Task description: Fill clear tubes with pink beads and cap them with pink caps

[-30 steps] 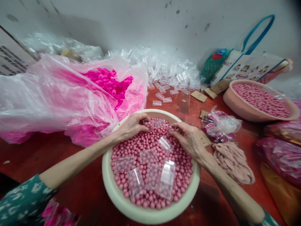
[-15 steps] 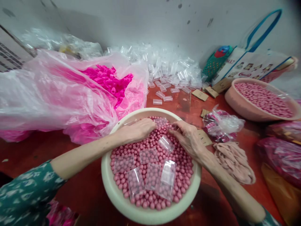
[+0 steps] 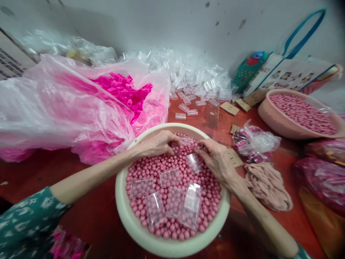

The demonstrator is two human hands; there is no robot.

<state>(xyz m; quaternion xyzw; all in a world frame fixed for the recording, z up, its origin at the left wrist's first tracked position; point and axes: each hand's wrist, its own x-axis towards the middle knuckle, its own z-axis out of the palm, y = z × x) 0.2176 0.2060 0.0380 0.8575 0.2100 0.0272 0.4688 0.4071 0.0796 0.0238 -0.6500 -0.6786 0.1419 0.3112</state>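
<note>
Both hands work at the far side of a cream basin that sits on the red floor near its front edge, filled with small pink balls. The left hand lies over the balls by the basin's far-left rim, fingers curled and pinched on the edge of a small clear packet lying on the balls at the far rim. The right hand comes in from the far-right rim and grips the same packet at its other edge with bent fingertips; a second clear packet rests just below its fingers, touching them. More flat clear packets lie scattered on the balls toward the basin's near side, some holding balls. Beyond the basin's left rim, a large pink plastic bag lies open with bright magenta pieces inside. A heap of empty clear containers is piled against the wall at the floor's far edge. Toward the right edge stands a pink bowl of more balls, with a printed shopping bag behind it
</note>
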